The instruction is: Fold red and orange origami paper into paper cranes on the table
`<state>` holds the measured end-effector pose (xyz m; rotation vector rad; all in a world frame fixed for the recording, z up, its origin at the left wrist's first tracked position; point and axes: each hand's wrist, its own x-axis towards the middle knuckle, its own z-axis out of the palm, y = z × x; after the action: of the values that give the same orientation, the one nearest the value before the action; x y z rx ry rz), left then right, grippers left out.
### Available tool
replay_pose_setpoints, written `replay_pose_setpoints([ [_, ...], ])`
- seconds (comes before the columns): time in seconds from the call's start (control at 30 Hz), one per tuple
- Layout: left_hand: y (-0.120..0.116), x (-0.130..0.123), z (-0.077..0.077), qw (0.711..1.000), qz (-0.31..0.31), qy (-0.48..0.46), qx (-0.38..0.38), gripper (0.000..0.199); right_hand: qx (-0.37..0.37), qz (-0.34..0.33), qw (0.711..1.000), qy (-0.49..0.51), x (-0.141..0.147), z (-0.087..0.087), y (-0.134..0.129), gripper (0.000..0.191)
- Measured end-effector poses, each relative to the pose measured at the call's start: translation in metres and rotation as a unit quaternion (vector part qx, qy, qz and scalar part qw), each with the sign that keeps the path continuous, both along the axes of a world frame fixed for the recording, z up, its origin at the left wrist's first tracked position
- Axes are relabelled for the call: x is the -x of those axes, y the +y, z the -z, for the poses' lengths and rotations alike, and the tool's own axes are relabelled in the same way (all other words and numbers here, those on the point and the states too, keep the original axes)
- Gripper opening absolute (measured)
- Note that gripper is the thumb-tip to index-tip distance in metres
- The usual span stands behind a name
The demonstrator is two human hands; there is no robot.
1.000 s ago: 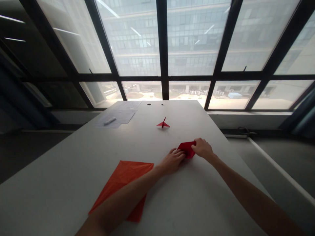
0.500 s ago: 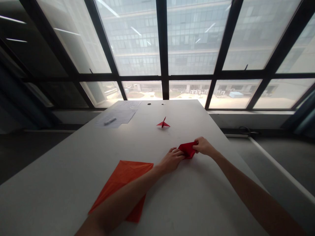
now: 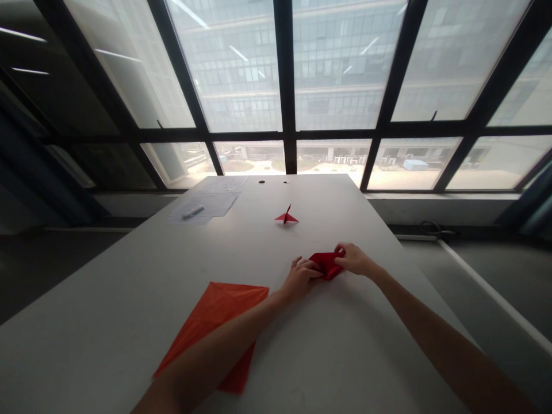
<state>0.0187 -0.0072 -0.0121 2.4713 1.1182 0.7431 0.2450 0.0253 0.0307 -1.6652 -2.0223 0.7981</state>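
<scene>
Two bare hands work a piece of folded red paper (image 3: 326, 265) on the white table (image 3: 107, 322).
The right hand (image 3: 352, 259) pinches the red paper's right edge between thumb and fingertips, while the left hand (image 3: 302, 278) lays its fingers over the left part — whether its thumb presses from the other side, I cannot tell. The red paper sits right of the table's middle, between the two hands. Beyond it, apart from both, stands a small red folded figure (image 3: 286, 218) with pointed tips. Nearer the person, an orange sheet (image 3: 211, 307) lies flat, the left forearm crossing above it — farther off at left, a white pen-like object (image 3: 193, 213) rests on printed papers (image 3: 222, 203).
</scene>
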Motion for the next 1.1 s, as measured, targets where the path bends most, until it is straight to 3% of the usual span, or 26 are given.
replay_pose_setpoints([
  [0.07, 0.001, 0.001, 0.002, 1.0, 0.003, 0.0, 0.011, 0.016, -0.171, -0.069, 0.982, -0.031, 0.002, -0.011, -0.007, 0.037],
  [0.1, 0.002, 0.001, 0.002, 1.0, 0.004, 0.0, 0.013, 0.016, -0.216, -0.131, 0.966, -0.051, 0.003, -0.016, -0.01, 0.033],
  [0.2, 0.002, 0.002, 0.002, 1.0, 0.006, 0.006, 0.006, 0.017, -0.249, -0.282, 0.919, -0.12, 0.006, -0.027, -0.018, 0.017],
  [0.27, 0.0, 0.002, 0.001, 1.0, 0.005, 0.009, -0.006, 0.017, -0.251, -0.325, 0.898, -0.158, 0.009, -0.029, -0.019, 0.014],
  [0.33, -0.001, 0.002, -0.001, 1.0, 0.007, 0.011, -0.015, 0.017, -0.258, -0.341, 0.885, -0.182, 0.012, -0.028, -0.017, 0.024],
  [0.47, -0.003, 0.003, -0.005, 0.999, 0.011, 0.028, -0.022, 0.017, -0.269, -0.343, 0.878, -0.197, 0.014, -0.028, -0.011, 0.032],
  [0.77, -0.006, -0.001, -0.004, 1.0, -0.008, 0.007, -0.004, 0.017, -0.25, -0.322, 0.893, -0.192, 0.009, -0.026, -0.012, 0.017],
  [0.93, 0.0, -0.002, -0.002, 0.999, -0.028, -0.02, 0.026, 0.017, -0.223, -0.234, 0.938, -0.128, 0.01, -0.008, -0.008, 0.013],
  [1.1, 0.002, -0.002, -0.002, 0.996, -0.053, -0.045, 0.05, 0.017, -0.223, -0.123, 0.967, -0.006, 0.012, 0.016, -0.006, 0.043],
])
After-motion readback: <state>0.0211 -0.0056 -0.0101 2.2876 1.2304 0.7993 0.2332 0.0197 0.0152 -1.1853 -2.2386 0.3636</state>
